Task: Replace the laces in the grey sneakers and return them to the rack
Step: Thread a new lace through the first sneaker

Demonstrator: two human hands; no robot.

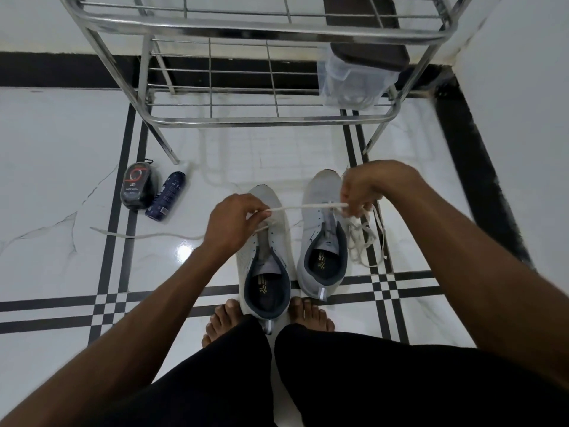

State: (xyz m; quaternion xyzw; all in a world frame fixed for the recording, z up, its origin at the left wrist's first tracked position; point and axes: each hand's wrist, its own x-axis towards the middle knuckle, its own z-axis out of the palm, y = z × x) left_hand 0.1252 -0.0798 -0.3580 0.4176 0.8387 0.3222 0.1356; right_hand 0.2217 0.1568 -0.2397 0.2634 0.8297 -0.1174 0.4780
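Two grey sneakers stand side by side on the tiled floor, toes pointing away: the left sneaker (267, 254) and the right sneaker (323, 238). A white lace (303, 207) is stretched taut between my hands above them. My left hand (232, 221) pinches its left end over the left sneaker. My right hand (366, 188) pinches the other end above the right sneaker's toe. Loose white lace (365, 238) lies bunched on the floor right of the right sneaker. The metal shoe rack (246, 118) stands just beyond the shoes.
A dark shoe-care pouch (138, 189) and a blue spray can (166, 195) lie on the floor at the left, near the rack's leg. Another white lace (138, 235) trails across the floor there. A clear plastic bag (351, 84) and a dark item sit on the rack's right side.
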